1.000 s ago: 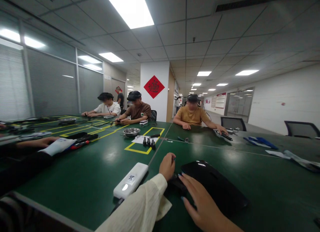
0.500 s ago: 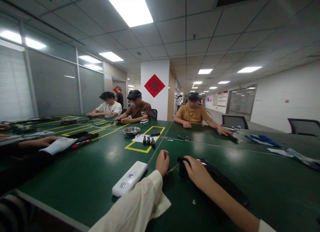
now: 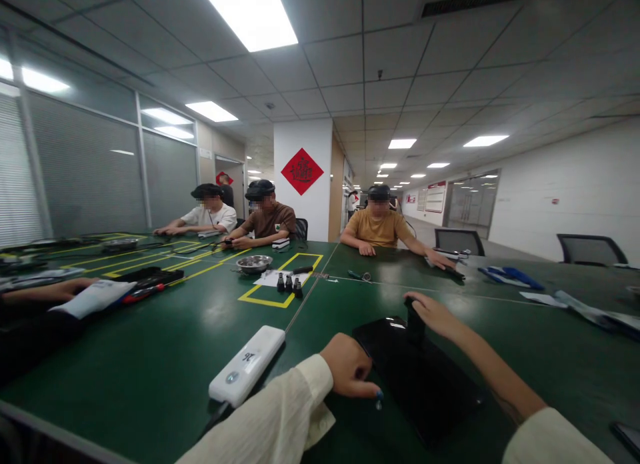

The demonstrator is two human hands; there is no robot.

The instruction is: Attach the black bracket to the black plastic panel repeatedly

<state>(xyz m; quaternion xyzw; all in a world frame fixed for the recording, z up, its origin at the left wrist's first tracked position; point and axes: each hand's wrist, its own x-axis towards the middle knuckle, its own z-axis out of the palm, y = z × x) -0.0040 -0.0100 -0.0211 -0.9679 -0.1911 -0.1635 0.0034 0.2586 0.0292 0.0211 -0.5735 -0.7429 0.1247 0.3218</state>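
Gripping a black post [image 3: 415, 323] near a glossy panel [image 3: 420, 377], the right hand [image 3: 436, 315] was farther; the left hand [image 3: 350, 367] curled, hold unclear.

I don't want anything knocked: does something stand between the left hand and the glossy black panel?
Only a small shiny bit shows, by the tip of the left hand's thumb; I can't tell whether it's held. Otherwise nothing visible separates hand and black panel.

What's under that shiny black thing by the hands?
Green table shows around the shiny black panel. The panel covers whatever is directly underneath, so that can't be seen.
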